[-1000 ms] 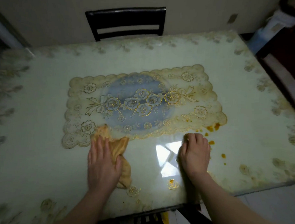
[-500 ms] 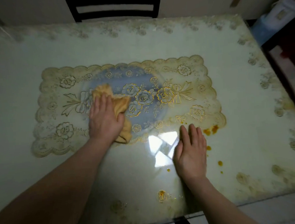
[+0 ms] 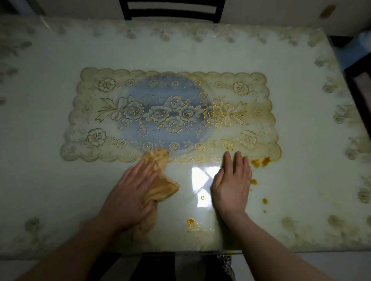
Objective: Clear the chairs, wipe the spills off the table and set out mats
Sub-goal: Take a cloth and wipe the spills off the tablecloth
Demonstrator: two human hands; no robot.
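The left hand (image 3: 130, 194) presses flat on a tan cloth (image 3: 161, 185) on the table (image 3: 44, 189); the right hand (image 3: 232, 185) lies spread, palm down. Orange spills (image 3: 260, 162) sit just right of it. Beyond the fingertips lies the floral mat (image 3: 258, 116), then a dark chair (image 3: 170, 7).

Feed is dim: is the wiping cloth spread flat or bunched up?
Bunched up: the cloth shows folds and ridges, crumpled under the left hand.

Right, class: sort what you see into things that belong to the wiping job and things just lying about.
Job:
left hand pressing the cloth
right hand flat on the table
orange spills
lace mat

Lying about:
dark chair
blue-white bundle, far right
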